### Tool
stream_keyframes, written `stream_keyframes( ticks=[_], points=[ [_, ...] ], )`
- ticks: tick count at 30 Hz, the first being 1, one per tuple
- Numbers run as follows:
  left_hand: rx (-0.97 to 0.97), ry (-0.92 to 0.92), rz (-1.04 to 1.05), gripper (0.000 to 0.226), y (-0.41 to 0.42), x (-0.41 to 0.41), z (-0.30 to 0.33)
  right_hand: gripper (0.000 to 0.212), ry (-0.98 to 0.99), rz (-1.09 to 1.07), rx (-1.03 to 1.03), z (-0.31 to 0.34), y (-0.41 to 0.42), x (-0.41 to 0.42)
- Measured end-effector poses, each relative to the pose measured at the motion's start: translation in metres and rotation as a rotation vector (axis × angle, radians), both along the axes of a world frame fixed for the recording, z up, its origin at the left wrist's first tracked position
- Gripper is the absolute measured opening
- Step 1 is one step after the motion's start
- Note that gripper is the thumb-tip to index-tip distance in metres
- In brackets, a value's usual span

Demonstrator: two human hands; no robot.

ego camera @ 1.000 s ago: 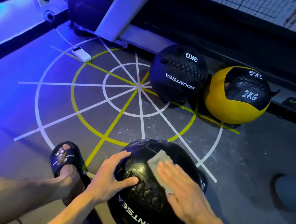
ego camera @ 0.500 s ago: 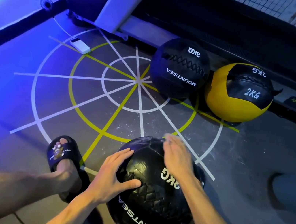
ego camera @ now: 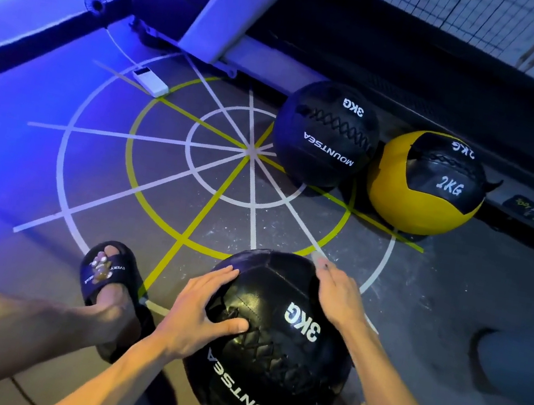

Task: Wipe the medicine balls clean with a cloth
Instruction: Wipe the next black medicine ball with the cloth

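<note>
grey floor (ego camera: pixel 435 297) with painted circles carries 3 medicine balls (ego camera: pixel 272 342) and a white remote (ego camera: pixel 150 82).

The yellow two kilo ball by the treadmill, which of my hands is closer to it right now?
Right. Your right hand rests on the far right side of the near black ball, on the side toward the yellow ball. Your left hand presses the black ball's left side, farther away.

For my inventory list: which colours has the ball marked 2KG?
The 2KG ball is yellow with black panels; the head view shows it.
</note>
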State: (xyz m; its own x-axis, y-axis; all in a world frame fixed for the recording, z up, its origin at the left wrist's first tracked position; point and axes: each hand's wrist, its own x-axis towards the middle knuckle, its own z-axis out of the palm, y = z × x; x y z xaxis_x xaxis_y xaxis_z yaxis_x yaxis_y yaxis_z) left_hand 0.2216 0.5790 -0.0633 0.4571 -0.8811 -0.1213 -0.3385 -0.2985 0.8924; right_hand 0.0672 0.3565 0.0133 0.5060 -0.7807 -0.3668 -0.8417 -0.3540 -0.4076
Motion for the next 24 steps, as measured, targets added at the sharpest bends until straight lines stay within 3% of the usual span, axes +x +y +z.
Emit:
stream_keyframes(
  ticks=[3, 7, 12, 18, 21, 24],
  points=[
    [0.039, -0.025, -0.027, 0.097, 0.001, 0.004, 0.002, 0.035, -0.078, 0.286, -0.060, 0.009, 0.035, 0.041],
    [0.064, -0.088, -0.037, 0.105, 0.009, -0.003, 0.004, 0.053, -0.114, 0.529, -0.072, 0.005, 0.049, 0.021],
    [0.060, -0.171, 0.091, 0.104, 0.011, -0.033, 0.011, 0.050, -0.136, 0.232, -0.050, 0.009, 0.029, -0.026],
    [0.042, -0.201, 0.090, 0.098, 0.009, -0.051, 0.015, 0.048, 0.095, -0.041, 0.008, 0.006, 0.003, -0.028],
    [0.034, -0.215, 0.084, 0.091, 0.005, -0.057, 0.018, 0.036, 0.082, 0.123, -0.034, 0.008, 0.013, 0.014],
    [0.030, -0.206, 0.076, 0.090, 0.003, -0.055, 0.018, 0.032, -0.011, 0.487, -0.020, -0.001, 0.034, 0.054]
  ],
)
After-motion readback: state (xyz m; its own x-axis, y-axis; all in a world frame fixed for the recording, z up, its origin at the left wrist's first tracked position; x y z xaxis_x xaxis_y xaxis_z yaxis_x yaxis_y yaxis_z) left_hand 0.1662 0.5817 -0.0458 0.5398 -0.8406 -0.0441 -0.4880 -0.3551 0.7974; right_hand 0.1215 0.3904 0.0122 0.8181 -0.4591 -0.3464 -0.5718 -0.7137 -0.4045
